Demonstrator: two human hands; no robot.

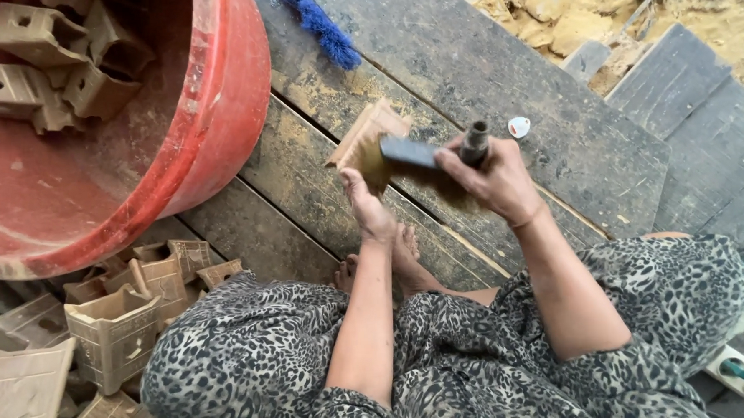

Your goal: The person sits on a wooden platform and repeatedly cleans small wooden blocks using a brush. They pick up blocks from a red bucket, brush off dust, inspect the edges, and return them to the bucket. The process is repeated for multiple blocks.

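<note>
My left hand (pixel 367 207) grips a tan, ridged, clay-coloured block (pixel 367 142) by its lower edge and holds it up over the dark wooden planks. My right hand (pixel 492 179) is closed around the dark round handle of a tool (pixel 474 142) whose flat grey blade (pixel 409 152) lies across the block's face. Both forearms reach forward from my lap, which is covered by leopard-print cloth.
A large red tub (pixel 209 116) at upper left holds several similar tan blocks (pixel 39 60). More blocks (pixel 114 329) lie heaped at lower left. A blue brush (pixel 320 23) and a small white cap (pixel 519 126) lie on the planks (pixel 466 54). Sandy ground is at upper right.
</note>
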